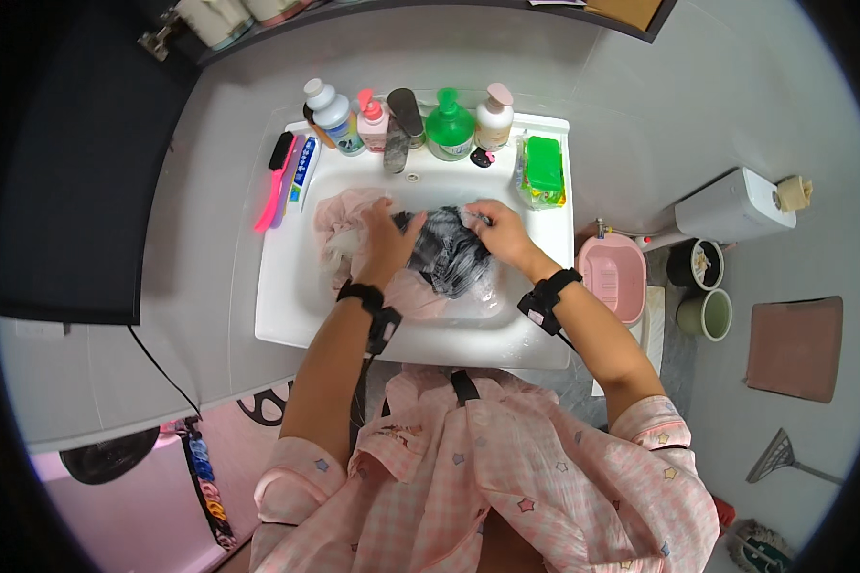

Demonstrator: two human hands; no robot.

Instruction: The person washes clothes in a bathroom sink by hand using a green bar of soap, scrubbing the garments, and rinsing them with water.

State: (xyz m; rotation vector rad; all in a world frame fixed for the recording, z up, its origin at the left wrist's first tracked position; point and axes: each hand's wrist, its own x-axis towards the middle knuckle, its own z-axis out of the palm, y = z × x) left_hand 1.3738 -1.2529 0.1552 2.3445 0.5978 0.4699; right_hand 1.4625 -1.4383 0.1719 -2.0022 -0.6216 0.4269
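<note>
Forearms (597, 329) angle inward — left grip (401, 218) spread against pink cloth (337, 215), right grip (478, 222) pinching dark cloth (447, 256).

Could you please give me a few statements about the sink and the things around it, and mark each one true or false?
1. The right hand is on the dark patterned cloth in the sink. True.
2. The green pump bottle stands to the left of the pink pump bottle. False: it stands to the right of it.
3. Pale pink cloth also lies in the sink. True.
4. The pink-handled brush is held in the left hand. False: it lies at the left side of the sink, away from both hands.
5. A pink basin is to the right of the sink. True.
</note>
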